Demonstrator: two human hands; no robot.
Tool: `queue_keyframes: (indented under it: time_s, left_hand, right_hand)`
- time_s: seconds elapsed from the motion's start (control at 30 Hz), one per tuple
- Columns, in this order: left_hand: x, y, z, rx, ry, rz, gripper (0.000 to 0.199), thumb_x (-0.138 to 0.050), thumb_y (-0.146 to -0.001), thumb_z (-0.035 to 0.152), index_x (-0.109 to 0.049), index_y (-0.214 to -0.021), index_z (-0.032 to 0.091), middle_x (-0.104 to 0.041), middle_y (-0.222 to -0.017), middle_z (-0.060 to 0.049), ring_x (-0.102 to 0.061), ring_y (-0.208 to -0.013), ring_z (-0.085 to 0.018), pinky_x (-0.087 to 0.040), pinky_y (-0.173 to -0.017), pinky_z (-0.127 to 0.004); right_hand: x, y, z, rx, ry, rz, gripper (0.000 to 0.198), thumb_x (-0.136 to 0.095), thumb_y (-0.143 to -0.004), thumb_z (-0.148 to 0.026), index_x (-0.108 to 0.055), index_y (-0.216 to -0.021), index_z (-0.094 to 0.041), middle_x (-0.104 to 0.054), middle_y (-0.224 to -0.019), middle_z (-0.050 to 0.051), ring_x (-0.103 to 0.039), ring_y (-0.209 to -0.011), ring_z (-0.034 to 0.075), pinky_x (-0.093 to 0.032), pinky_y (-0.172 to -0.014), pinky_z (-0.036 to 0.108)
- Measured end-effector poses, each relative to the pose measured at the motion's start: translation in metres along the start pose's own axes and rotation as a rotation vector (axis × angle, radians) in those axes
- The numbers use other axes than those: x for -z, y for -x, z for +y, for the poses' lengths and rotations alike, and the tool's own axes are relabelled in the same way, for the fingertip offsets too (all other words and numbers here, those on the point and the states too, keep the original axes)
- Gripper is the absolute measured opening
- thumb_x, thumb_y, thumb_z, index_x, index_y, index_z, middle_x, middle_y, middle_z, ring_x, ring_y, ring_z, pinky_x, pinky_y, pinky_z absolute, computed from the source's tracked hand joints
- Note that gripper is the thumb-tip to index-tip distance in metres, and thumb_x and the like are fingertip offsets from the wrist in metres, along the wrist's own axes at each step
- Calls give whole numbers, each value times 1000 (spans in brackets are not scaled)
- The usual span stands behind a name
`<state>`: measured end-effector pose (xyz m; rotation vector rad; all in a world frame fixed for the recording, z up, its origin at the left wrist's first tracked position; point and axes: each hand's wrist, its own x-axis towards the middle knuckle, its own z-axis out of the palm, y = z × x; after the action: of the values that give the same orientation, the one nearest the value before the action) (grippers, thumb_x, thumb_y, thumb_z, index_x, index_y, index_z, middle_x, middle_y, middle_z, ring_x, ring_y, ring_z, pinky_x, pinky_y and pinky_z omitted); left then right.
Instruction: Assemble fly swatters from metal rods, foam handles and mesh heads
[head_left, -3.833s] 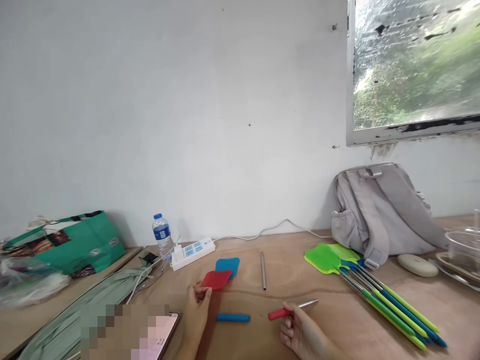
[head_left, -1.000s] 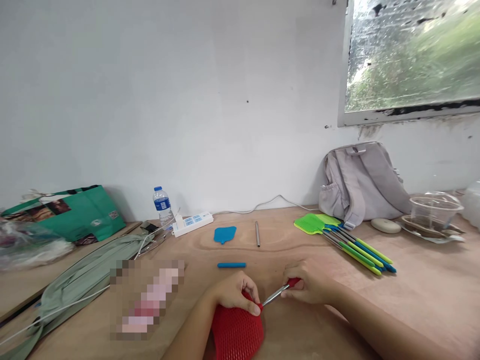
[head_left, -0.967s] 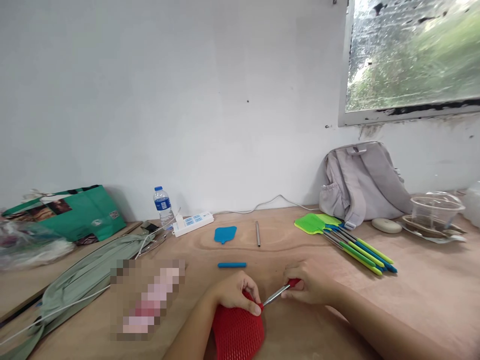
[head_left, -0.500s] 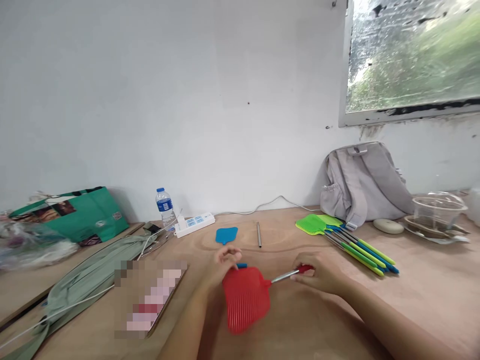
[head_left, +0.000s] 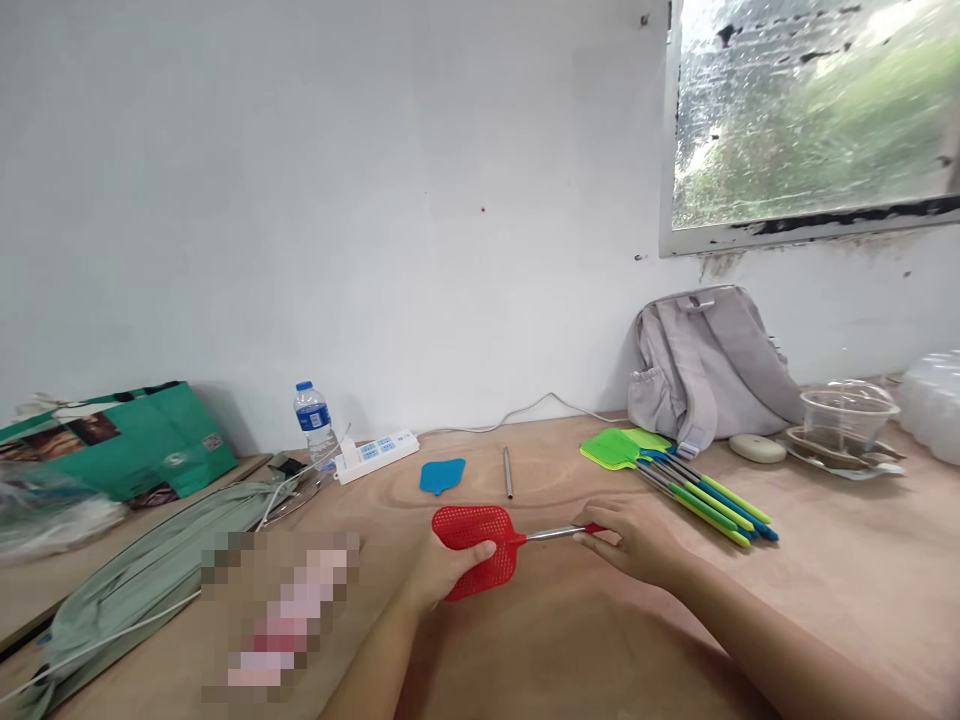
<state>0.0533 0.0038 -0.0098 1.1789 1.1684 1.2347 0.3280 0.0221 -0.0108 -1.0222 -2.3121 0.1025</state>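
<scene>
A red fly swatter (head_left: 499, 572) with a metal shaft is held level above the table between both hands. My left hand (head_left: 444, 570) grips the left side of its mesh head, thumb lying on top. At the other end, my right hand (head_left: 626, 540) is closed around the red handle, near the metal shaft. Beyond them on the table lie a loose blue swatter head (head_left: 442, 476) and a separate metal rod (head_left: 508, 473). To the right is a pile of green, yellow-green and blue fly swatters (head_left: 697, 490), handles pointing toward the front right.
Behind the pile a grey backpack (head_left: 701, 370) leans on the wall, near a beige oval object (head_left: 757, 448) and a clear plastic container (head_left: 847, 420). On the left are a power strip (head_left: 376, 455), a water bottle (head_left: 313, 420), a green bag (head_left: 150, 440), grey-green cloth (head_left: 157, 550) and a blurred-out flat item (head_left: 289, 620).
My left hand has come onto the swatter's head and now grips it. The head has swung up from its tilted position to nearly flat. The blue piece seen beside my left hand no longer shows.
</scene>
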Motion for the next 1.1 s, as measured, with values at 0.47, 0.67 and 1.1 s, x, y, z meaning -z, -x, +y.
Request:
queue_keyframes:
  time_s: [0.47, 0.67, 1.1]
  left_hand:
    - [3, 1, 0, 5, -44, -18, 40, -82, -46, 29, -66, -80, 16, -71, -84, -6, -65, -81, -25, -51, -73, -36]
    - [16, -11, 6, -118, 229, 3, 44, -65, -62, 51, -60, -88, 16, -68, -78, -5, -65, -69, -20, -51, -64, -32]
    - [40, -30, -13, -284, -815, 140, 33, -55, -56, 4, -68, -82, 19, -57, -90, -5, -54, -93, -22, -37, -87, -33]
  right_hand:
    - [-3, -2, -10, -112, 54, -162, 26, -42, -84, -42, -56, -77, -21, -60, -67, 1, -52, -60, 15, -30, -54, 24]
    - [-4, -2, -5, -80, -51, -136, 16, -49, -78, -29, -56, -90, -21, -64, -85, 4, -57, -75, 18, -38, -64, 26]
    - [15, 1, 66, -444, 202, 269, 21, -41, -80, -31, -55, -93, -21, -64, -83, 7, -59, -76, 21, -41, -65, 29]
